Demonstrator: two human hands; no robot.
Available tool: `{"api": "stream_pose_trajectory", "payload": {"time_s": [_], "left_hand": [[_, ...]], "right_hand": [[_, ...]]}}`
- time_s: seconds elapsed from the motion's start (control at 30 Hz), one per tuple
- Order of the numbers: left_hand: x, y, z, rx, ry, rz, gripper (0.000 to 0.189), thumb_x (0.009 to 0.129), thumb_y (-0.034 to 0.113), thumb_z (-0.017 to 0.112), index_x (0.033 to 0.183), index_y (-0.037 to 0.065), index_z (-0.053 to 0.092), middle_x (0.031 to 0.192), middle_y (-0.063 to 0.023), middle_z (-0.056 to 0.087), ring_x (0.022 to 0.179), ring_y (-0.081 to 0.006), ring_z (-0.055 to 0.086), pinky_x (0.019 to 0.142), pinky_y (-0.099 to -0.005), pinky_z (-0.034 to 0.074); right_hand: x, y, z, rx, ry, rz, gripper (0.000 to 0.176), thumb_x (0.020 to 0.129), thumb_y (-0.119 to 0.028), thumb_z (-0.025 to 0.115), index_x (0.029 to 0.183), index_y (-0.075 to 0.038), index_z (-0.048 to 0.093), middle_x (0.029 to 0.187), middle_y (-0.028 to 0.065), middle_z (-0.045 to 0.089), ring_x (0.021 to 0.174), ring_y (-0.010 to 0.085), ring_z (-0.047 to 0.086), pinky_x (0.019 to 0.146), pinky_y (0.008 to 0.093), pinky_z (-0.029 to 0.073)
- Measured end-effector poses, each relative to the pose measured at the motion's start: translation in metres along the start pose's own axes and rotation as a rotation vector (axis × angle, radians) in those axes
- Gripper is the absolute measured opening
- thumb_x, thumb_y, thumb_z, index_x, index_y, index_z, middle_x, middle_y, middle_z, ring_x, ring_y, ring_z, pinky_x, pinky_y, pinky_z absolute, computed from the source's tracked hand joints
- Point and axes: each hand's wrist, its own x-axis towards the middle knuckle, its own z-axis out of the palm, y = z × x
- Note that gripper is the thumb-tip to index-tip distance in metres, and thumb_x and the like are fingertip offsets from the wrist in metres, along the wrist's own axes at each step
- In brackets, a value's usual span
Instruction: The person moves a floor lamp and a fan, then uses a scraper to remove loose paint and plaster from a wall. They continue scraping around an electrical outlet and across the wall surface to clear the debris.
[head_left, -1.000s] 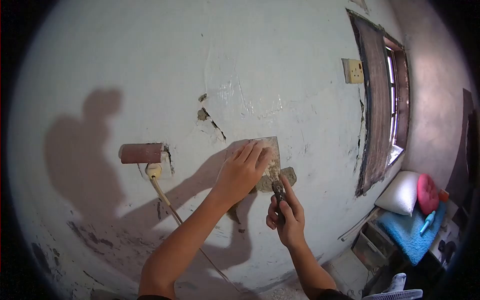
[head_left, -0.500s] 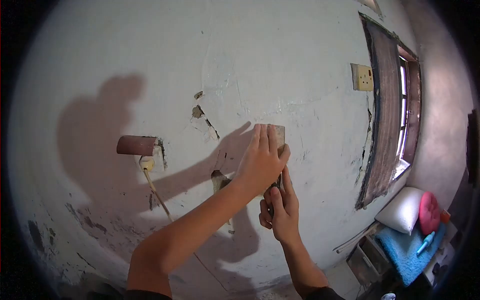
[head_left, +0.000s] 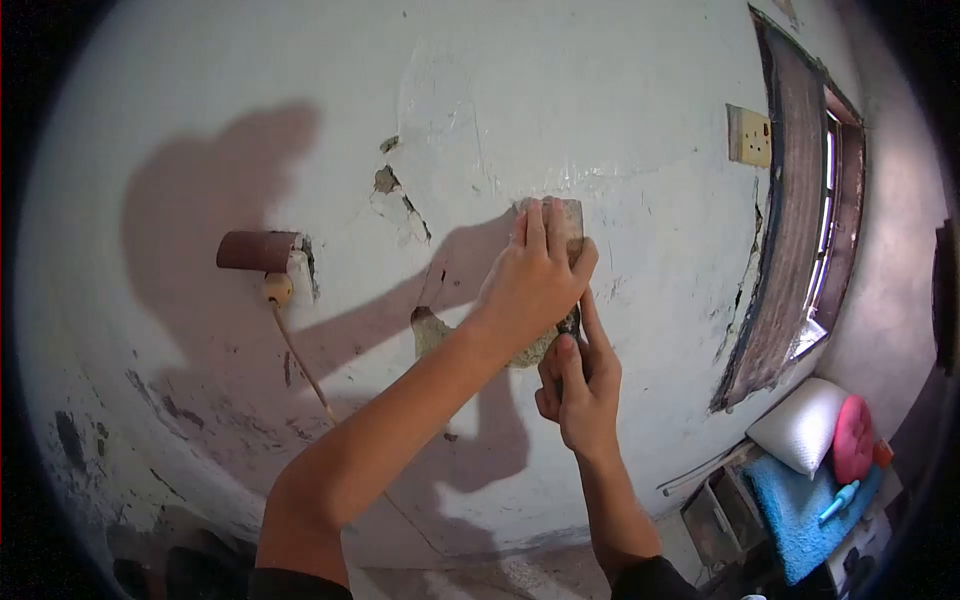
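A flat metal scraper (head_left: 574, 218) with a dark handle lies against the pale painted wall (head_left: 640, 250). My right hand (head_left: 583, 390) is wrapped round its handle from below. Over the blade, my left hand (head_left: 540, 255) presses with its fingers lying nearly flat and pointing up, hiding most of the blade. Behind and below my left wrist, a patch of broken plaster (head_left: 430, 330) shows bare rough material. Cracks and a small hole (head_left: 386, 180) mark the wall up and to the left.
A brown half-round cover (head_left: 258, 250) and a round fitting with a cord (head_left: 277, 289) are on the left wall. To the right are a socket (head_left: 752, 137) and a curtained window (head_left: 795, 220). A white pillow (head_left: 800, 425), pink cushion (head_left: 853, 440) and blue cloth (head_left: 795, 510) lie lower right.
Both hands and the scraper stand slightly higher in view. The wall features left of them have shifted up too, and more of the broken plaster patch shows beneath my left forearm.
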Motion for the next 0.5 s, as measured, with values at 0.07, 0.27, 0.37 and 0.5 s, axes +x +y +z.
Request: {"api": "stream_pose_trajectory", "payload": {"time_s": [0.07,0.27,0.37,0.5], "left_hand": [[-0.006,0.004,0.005,-0.005,-0.011,0.006,0.031,0.081,0.014,0.064,0.110,0.005,0.060,0.122,-0.0361,0.054,0.112,-0.0501,0.056,0.085,-0.0450,0.057],[0.004,0.002,0.001,0.062,-0.059,0.021,0.031,0.083,0.015,0.064,0.110,0.000,0.058,0.122,-0.0389,0.052,0.113,-0.0519,0.055,0.086,-0.0464,0.057],[0.002,0.001,0.004,-0.006,-0.003,0.034,0.031,0.082,0.015,0.064,0.110,0.001,0.058,0.123,-0.0391,0.052,0.115,-0.0512,0.054,0.084,-0.0463,0.057],[0.002,0.009,0.006,0.046,-0.008,0.000,0.031,0.082,0.015,0.063,0.111,0.003,0.059,0.124,-0.0379,0.052,0.115,-0.0504,0.054,0.082,-0.0452,0.058]], "right_hand": [[-0.001,0.001,-0.001,0.034,0.005,0.026,0.055,0.104,-0.014,0.040,0.152,0.000,0.018,0.062,-0.0051,0.040,0.047,0.0019,0.032,0.039,0.0206,0.030],[0.003,-0.004,-0.007,-0.043,-0.018,-0.017,0.056,0.104,-0.016,0.043,0.153,-0.002,0.018,0.062,-0.0058,0.038,0.048,0.0020,0.030,0.038,0.0200,0.027],[-0.003,-0.008,-0.004,-0.044,0.012,0.010,0.057,0.104,-0.017,0.044,0.152,-0.002,0.019,0.062,-0.0058,0.037,0.047,0.0020,0.031,0.038,0.0201,0.027],[-0.003,0.004,-0.005,-0.044,0.047,-0.014,0.059,0.103,-0.022,0.046,0.153,-0.005,0.020,0.062,-0.0055,0.035,0.045,0.0022,0.027,0.037,0.0196,0.021]]}}
